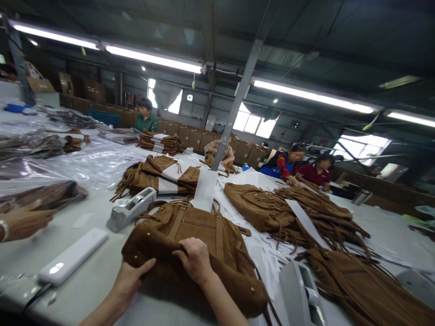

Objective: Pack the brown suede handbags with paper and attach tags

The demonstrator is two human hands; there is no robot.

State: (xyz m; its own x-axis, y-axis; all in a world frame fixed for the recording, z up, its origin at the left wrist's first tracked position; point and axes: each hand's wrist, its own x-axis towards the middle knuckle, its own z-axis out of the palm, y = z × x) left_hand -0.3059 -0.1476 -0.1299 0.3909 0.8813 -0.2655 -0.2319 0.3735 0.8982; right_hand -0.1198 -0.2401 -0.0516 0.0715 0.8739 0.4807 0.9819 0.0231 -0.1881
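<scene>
Closest to the camera, two forearms (224, 296) rise from the bottom edge to a brown bag (200, 233), which lies at the middle of the near side of the white surface (93, 283). The left hand (128, 278) grasps its near left corner, thumb laid along the near side and the fingers partly hidden. The right hand (196, 254) grips the near edge about midway along, thumb and bent fingers pinching the material. Small gold studs (252, 289) show along that edge; behind it run two flat straps (177, 223) and a zip (200, 225).

Just behind the bag's left end stands a grey tape dispenser (131, 210); a second dispenser (302, 292) stands to the right, near another bag (365, 276). Left of the hands lies a white bar (73, 257) with a dark cord. Farther left, another person's hand (29, 222) touches a dark item (59, 195) partly under clear plastic (108, 160).

Beyond the bag, more bags with white paper bands are stacked (147, 178), next to a slanting metal pole (238, 104). To the right lies a heap of bags (261, 208), with white strips (270, 265) scattered in front. Across the surface are several co-workers (147, 121), with cartons (193, 138) behind and tube lights (152, 59) overhead.
</scene>
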